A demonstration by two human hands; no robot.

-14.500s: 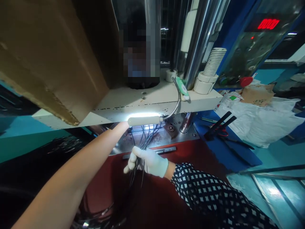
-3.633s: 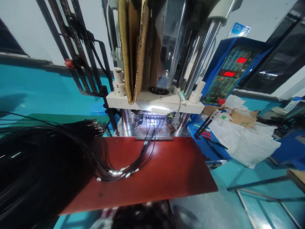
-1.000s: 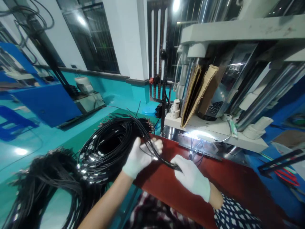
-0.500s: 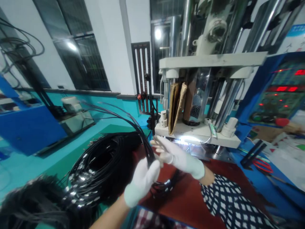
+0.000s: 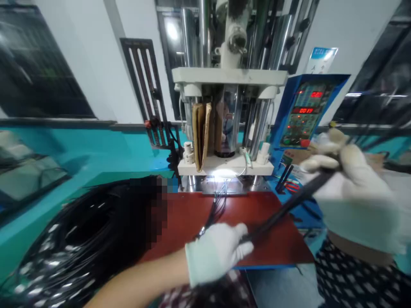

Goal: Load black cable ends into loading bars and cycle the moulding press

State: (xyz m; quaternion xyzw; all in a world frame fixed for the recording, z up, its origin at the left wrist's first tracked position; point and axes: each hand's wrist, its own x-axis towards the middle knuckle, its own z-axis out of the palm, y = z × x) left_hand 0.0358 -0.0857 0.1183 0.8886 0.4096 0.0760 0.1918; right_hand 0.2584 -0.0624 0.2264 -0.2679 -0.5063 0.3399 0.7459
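Observation:
A bundle of black cables (image 5: 285, 205) runs slantwise up to the right between my two white-gloved hands. Low over the front of the red-brown tabletop (image 5: 192, 214), my left hand (image 5: 221, 248) is closed around the bundle's lower part. My right hand (image 5: 346, 167), higher and well to the right, grips it farther along, and blurred cable ends stick out beyond the fingers. Just past my left hand, thin cables with shiny ends (image 5: 213, 214) lie on the tabletop, leading to the lit base of a press (image 5: 227, 164).
A large coil of black cables (image 5: 80, 231) lies on a green surface at the left. Folded cardboard (image 5: 201, 137) stands on the press's lower plate. A blue control box (image 5: 305, 111) with red digits is at the right, above red-handled pliers (image 5: 292, 186).
My right hand has moved far to the right and closed on the cables. The bundle, which pointed up and left, now stretches rightward between both hands. The view has turned right.

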